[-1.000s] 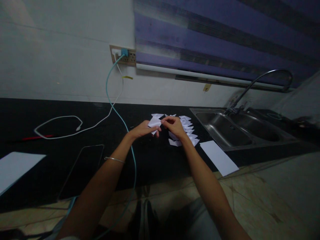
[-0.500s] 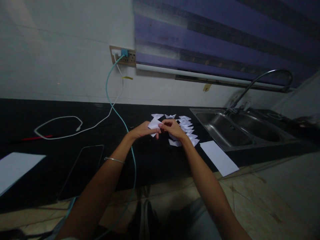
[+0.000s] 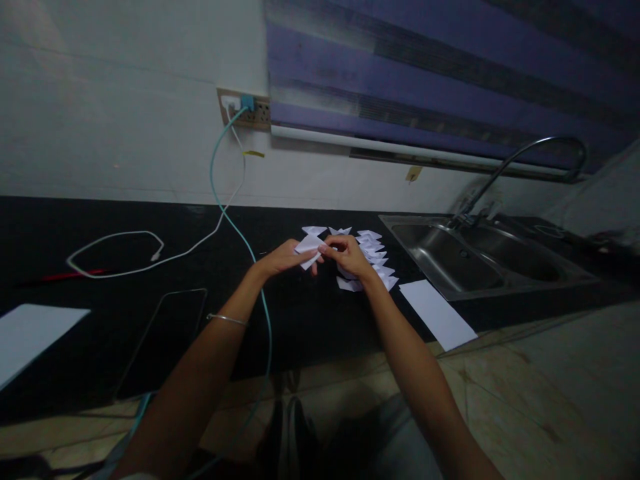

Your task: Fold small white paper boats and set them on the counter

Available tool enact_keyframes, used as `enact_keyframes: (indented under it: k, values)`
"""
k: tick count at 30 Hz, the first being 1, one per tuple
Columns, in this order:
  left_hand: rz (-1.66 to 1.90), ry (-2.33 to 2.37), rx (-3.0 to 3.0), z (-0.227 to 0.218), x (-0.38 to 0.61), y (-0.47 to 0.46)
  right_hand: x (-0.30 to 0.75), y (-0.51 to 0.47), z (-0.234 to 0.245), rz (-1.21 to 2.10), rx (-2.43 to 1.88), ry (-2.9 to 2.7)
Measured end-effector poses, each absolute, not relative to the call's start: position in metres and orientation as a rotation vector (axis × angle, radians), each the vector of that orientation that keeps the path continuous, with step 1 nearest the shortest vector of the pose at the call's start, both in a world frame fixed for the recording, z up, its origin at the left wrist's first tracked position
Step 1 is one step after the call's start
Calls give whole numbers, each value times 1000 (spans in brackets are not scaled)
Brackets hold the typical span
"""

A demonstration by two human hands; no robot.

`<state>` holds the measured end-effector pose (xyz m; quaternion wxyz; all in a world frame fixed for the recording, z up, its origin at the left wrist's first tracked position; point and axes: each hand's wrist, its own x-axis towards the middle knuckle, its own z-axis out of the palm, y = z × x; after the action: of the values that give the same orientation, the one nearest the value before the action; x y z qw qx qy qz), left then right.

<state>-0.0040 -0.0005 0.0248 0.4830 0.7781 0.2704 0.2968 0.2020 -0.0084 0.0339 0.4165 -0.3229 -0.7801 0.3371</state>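
Both of my hands meet above the black counter and pinch one small white folded paper piece. My left hand grips it from below with closed fingers; a thin bangle sits on that wrist. My right hand pinches its right edge with curled fingers. Just behind and to the right of my hands lie several folded white paper triangles in a loose pile on the counter.
A flat white sheet lies by the steel sink with its curved tap. A dark phone lies left of my arms. A teal cable and a white cable run from the wall socket. More white paper lies far left.
My right hand has shifted slightly left and closer to the left hand on the folded piece. Nothing else has moved.
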Motion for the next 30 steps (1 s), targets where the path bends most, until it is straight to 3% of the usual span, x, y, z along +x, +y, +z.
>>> enact_keyframes:
  k: [22, 30]
  values:
    - [506, 421, 1441, 30, -4, -6, 206, -6, 32, 837, -812, -1907]
    - [599, 551, 1505, 26, -6, -4, 205, -4, 31, 763, -815, -1939]
